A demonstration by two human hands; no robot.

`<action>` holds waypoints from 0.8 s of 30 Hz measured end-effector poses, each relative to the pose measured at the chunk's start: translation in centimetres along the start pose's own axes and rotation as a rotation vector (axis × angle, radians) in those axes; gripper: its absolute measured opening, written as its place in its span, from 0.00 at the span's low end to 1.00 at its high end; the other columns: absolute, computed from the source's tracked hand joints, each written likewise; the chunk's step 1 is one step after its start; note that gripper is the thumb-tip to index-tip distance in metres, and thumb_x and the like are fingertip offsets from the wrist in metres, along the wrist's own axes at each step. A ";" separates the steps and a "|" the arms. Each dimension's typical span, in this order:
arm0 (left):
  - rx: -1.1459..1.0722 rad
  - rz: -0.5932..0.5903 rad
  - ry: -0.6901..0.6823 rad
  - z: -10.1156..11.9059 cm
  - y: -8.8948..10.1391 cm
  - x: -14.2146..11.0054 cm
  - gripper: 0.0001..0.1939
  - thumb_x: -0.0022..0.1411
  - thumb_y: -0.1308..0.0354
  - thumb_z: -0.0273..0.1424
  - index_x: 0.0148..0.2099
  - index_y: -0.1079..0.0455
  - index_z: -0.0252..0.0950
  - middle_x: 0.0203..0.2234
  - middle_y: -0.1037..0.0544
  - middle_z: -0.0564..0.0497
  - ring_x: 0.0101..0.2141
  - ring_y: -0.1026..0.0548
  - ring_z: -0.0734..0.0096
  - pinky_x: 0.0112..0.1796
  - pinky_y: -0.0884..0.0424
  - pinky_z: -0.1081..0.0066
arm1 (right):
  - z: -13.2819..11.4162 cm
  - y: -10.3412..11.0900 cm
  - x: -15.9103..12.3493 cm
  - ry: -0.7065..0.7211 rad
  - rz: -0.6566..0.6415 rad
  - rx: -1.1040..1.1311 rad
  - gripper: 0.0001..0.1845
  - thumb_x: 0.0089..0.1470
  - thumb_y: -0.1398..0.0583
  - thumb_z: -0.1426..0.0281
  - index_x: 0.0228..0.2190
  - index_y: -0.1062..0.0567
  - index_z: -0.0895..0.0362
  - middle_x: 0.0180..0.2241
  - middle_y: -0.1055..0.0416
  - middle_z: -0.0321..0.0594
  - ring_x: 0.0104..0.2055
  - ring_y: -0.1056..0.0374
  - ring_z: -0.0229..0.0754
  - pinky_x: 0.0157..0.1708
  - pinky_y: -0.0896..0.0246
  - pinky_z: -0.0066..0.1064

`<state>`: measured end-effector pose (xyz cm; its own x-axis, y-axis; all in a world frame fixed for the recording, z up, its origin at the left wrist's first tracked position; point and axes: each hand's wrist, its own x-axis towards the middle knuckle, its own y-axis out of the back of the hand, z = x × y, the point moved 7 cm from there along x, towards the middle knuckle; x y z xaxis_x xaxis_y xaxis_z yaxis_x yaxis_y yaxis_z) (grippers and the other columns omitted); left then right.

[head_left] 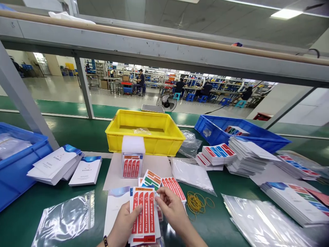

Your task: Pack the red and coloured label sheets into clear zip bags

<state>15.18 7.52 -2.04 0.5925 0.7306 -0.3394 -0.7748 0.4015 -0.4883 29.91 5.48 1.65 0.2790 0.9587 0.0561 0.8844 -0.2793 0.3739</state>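
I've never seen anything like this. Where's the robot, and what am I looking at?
There's no robot here: these are a person's own bare hands. The single picture comes from a camera worn on the head, looking forward and down.

The left hand holds a small stack of red-striped sheets, printed "Max Level" and "Min Level". The right hand has its fingers at the stack's upper right edge.

On the green table lie yellow rubber bands to the right, with a clear bag and white-and-blue booklets to the left. A yellow bin stands at the back, with a blue bin at far left and another at back right.
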 end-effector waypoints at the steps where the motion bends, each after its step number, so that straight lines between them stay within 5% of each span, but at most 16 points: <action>1: 0.012 -0.015 0.010 -0.1 -0.1 -0.1 0.22 0.46 0.37 0.44 0.37 0.30 0.32 0.28 0.19 0.45 0.28 0.22 0.59 0.33 0.28 0.62 | -0.2 0.4 0.2 0.026 0.021 0.017 0.08 0.49 0.43 0.66 0.31 0.30 0.57 0.22 0.41 0.32 0.24 0.42 0.36 0.25 0.45 0.27; 9: 0.085 -0.101 0.035 -0.5 -0.6 -0.3 0.23 0.45 0.37 0.45 0.37 0.29 0.32 0.28 0.20 0.44 0.26 0.23 0.62 0.33 0.29 0.64 | -0.4 0.3 0.8 0.028 -0.063 0.102 0.10 0.48 0.42 0.66 0.20 0.35 0.57 0.25 0.39 0.35 0.28 0.40 0.39 0.29 0.44 0.29; 14: 0.121 -0.104 0.045 -0.4 -0.9 -0.4 0.24 0.44 0.37 0.47 0.36 0.30 0.32 0.27 0.20 0.44 0.26 0.24 0.64 0.33 0.29 0.65 | -0.5 0.2 0.5 0.003 -0.001 0.266 0.11 0.44 0.38 0.63 0.24 0.32 0.56 0.27 0.37 0.35 0.29 0.38 0.38 0.30 0.42 0.29; 19: 0.236 -0.156 0.013 0.6 -1.1 -0.4 0.23 0.47 0.40 0.47 0.38 0.32 0.34 0.29 0.22 0.46 0.28 0.26 0.64 0.35 0.31 0.63 | 0.4 -1.6 0.2 -0.195 -0.235 0.627 0.19 0.37 0.33 0.60 0.29 0.31 0.56 0.24 0.30 0.34 0.24 0.33 0.38 0.29 0.37 0.30; 24: 0.867 -0.068 -0.184 2.8 -0.1 -0.2 0.05 0.52 0.44 0.31 0.30 0.31 0.34 0.24 0.27 0.52 0.27 0.32 0.69 0.31 0.36 0.70 | 2.0 3.2 1.9 -0.175 0.188 0.756 0.21 0.35 0.32 0.59 0.27 0.33 0.56 0.19 0.29 0.31 0.19 0.34 0.37 0.20 0.39 0.27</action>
<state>14.50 8.89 0.34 0.6560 0.7374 -0.1608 -0.6782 0.6694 0.3033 34.01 6.26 1.13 0.4478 0.8869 -0.1138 0.8135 -0.4569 -0.3598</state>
